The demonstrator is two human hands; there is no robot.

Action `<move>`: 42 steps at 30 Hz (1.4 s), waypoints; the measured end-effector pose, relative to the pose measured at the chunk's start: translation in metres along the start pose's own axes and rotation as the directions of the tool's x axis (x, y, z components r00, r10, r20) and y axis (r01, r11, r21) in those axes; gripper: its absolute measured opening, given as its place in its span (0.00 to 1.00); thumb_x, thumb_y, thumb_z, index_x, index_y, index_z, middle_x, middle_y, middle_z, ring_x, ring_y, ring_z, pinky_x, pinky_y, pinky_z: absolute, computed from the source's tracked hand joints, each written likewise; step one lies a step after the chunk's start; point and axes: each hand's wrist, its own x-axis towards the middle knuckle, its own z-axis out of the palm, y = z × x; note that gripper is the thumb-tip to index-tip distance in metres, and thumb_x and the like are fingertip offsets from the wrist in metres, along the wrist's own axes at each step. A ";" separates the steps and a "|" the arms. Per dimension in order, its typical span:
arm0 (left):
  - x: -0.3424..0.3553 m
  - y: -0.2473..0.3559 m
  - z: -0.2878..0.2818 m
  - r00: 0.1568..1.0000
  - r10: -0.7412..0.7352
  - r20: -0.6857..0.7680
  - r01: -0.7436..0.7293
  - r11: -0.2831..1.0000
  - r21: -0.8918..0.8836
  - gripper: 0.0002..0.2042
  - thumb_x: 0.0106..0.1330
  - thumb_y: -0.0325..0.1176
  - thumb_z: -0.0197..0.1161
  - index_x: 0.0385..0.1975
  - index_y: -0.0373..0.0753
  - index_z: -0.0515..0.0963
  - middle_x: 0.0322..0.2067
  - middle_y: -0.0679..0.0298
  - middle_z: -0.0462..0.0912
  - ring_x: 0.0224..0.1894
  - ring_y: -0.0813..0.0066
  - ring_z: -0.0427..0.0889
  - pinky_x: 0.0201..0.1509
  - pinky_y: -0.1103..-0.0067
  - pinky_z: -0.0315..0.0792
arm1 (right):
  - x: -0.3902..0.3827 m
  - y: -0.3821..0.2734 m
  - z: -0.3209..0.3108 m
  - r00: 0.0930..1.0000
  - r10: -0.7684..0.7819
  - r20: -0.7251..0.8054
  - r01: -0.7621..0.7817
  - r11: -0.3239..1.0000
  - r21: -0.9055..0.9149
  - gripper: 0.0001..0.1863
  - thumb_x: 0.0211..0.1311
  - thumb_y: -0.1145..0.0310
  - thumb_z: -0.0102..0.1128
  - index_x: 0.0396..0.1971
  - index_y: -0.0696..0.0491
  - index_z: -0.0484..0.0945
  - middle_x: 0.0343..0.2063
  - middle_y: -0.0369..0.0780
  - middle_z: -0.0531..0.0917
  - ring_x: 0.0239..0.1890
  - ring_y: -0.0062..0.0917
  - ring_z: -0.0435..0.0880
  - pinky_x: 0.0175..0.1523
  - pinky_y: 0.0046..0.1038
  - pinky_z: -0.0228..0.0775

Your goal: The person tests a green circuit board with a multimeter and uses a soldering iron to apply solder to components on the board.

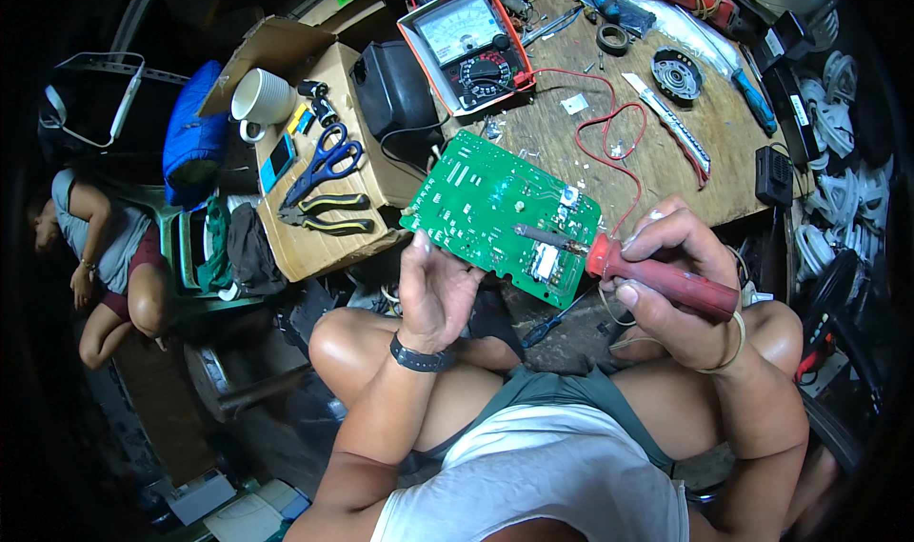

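My left hand [433,290] grips a green circuit board [476,199] by its near left edge, with the thumb at the edge and the other fingers underneath, partly hidden. The board is tilted in front of me, solder points and small parts facing up. In my right hand [693,242] is a soldering iron [678,285] with a red handle, my fingers wrapped round it. Its dark tip lies over the right half of the board, near a white component [546,262]; I cannot tell whether it touches. A blue part [569,196] sits near the board's right corner.
Beyond the board, an analog multimeter [481,70] with a red lead [609,123] stands on the wooden table [562,56]. Blue scissors [328,166] and pliers [333,215] lie on a cardboard box [314,247] beside a mug [265,99]. Another person [114,247] is at far left.
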 end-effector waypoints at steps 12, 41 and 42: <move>0.011 -0.004 0.014 0.995 -0.082 0.051 0.078 0.994 0.077 0.26 0.77 0.40 0.54 0.70 0.33 0.65 0.65 0.53 0.76 0.65 0.56 0.77 0.72 0.53 0.67 | 0.003 0.002 -0.017 0.984 0.145 -0.104 -0.111 0.953 0.282 0.29 0.66 0.48 0.70 0.45 0.61 0.74 0.37 0.43 0.85 0.38 0.23 0.87 0.49 0.27 0.82; 0.018 0.049 0.009 0.995 0.036 -0.088 0.071 0.328 0.942 0.13 0.79 0.39 0.59 0.35 0.36 0.76 0.22 0.72 0.75 0.23 0.88 0.72 0.27 0.85 0.67 | 0.003 -0.024 -0.050 0.974 -0.227 -0.013 0.187 0.831 -0.524 0.12 0.56 0.75 0.73 0.39 0.57 0.82 0.34 0.43 0.82 0.34 0.29 0.82 0.40 0.28 0.73; 0.022 0.039 0.023 0.996 0.088 0.022 -0.050 0.327 0.944 0.12 0.79 0.38 0.58 0.37 0.36 0.77 0.23 0.72 0.76 0.25 0.89 0.72 0.28 0.86 0.66 | 0.001 -0.029 -0.057 0.955 -0.273 -0.112 0.175 0.829 -0.532 0.11 0.58 0.73 0.72 0.39 0.57 0.81 0.34 0.42 0.82 0.34 0.28 0.81 0.41 0.28 0.72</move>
